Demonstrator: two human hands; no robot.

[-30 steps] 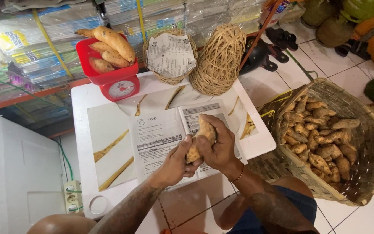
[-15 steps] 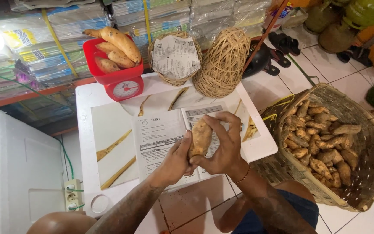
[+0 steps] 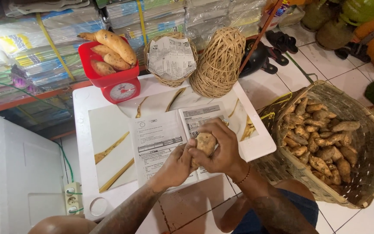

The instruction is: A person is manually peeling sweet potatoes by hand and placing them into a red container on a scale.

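With my left hand [image 3: 176,164] cupped under the sweet potato [image 3: 204,145] and my right hand [image 3: 220,147] clamped over it above the open booklet [image 3: 161,138], I should turn it slowly, basket [image 3: 371,143] at three o'clock.

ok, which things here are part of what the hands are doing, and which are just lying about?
In use:
- sweet potato, held between left hand and right hand
- printed paper sheets under the hands
- big woven basket of sweet potatoes
- red scale with sweet potatoes in its tray

Lying about:
- small paper-lined basket
- upturned woven basket
- sandals
- power strip
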